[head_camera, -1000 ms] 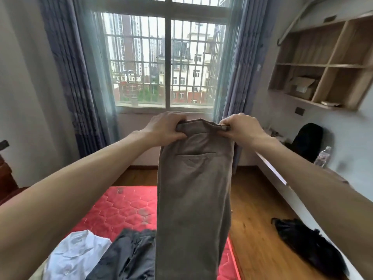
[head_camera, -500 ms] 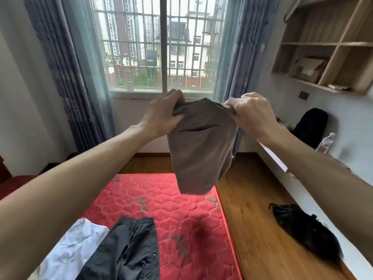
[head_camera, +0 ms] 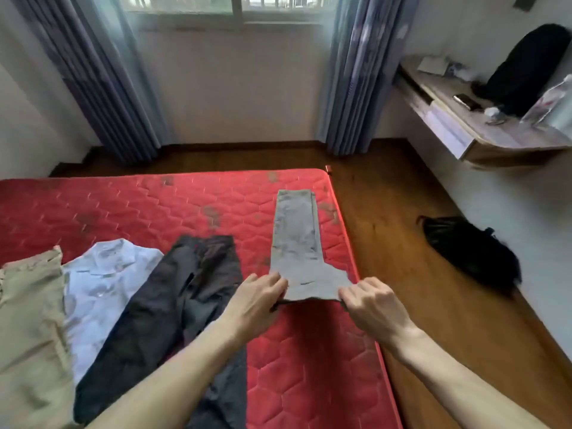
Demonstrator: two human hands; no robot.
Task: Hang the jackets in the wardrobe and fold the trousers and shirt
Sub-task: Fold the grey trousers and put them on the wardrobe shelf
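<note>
Both hands, the left hand (head_camera: 258,297) and right hand (head_camera: 370,303), pinch the waistband of grey-brown trousers (head_camera: 298,243) laid lengthwise at the red mattress's (head_camera: 123,205) three-o'clock edge, not yet folded across. At nine o'clock, dark trousers (head_camera: 173,292), a white shirt (head_camera: 99,283) and a beige garment (head_camera: 28,320) lie unfolded; no jackets look hung.

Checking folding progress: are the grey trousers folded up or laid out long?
Laid out long: grey trousers stretch flat along the mattress, both hands gripping the waistband.

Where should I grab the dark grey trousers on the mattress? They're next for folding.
Take the dark grey trousers at their far, narrow end, coming from above with both hands. They lie crumpled lengthwise on the red mattress; which end is the waistband cannot be told.
</note>
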